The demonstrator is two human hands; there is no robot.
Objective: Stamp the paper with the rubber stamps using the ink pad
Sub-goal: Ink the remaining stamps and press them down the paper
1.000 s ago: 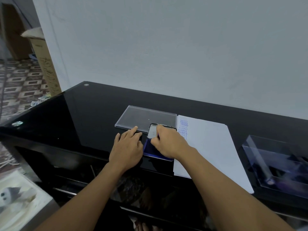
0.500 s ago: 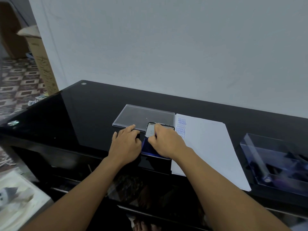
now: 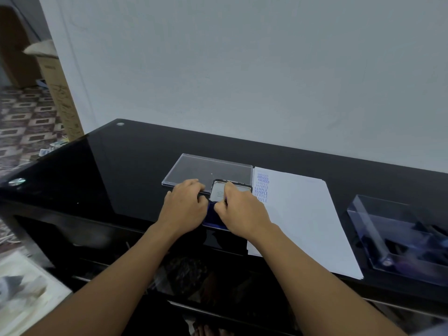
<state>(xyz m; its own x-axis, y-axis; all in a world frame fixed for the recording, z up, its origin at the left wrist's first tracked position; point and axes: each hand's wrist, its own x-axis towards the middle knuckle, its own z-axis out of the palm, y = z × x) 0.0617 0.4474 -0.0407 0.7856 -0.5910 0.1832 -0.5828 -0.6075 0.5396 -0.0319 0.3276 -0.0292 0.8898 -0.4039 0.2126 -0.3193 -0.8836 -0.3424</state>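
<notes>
- The black glass table (image 3: 109,180) stands against a pale wall. Clock directions below are read from the ink pad, with 12 o'clock toward the wall.
- The white paper (image 3: 303,214) lies at 3 o'clock, its left edge just beside the pad and its near corner reaching the table's front edge.
- A clear box (image 3: 378,214) sits farther out at 3 o'clock, apart from the paper. It holds dark things too blurred to name.
- A clear plastic lid (image 3: 208,170) lies flat at 12 o'clock, touching or nearly touching the paper's far left corner.
- The left hand (image 3: 185,207) rests palm down at 9 o'clock. It is released and grasps nothing, with its fingers loose on the lid's near edge and its thumb by the pad's left side.
- The right hand (image 3: 242,212) comes in from 4 o'clock, fingers curled down over the pad. I cannot tell what it grasps, if anything, because the knuckles hide it.
- The ink pad (image 3: 211,218), blue, sits near the table's front edge between the hands, with its raised cover (image 3: 218,192) tilted up at the far side.
- Blue stamped words (image 3: 262,187), AMENDED and SAMPLE, run in a column at 2 o'clock on the paper's far left corner.
</notes>
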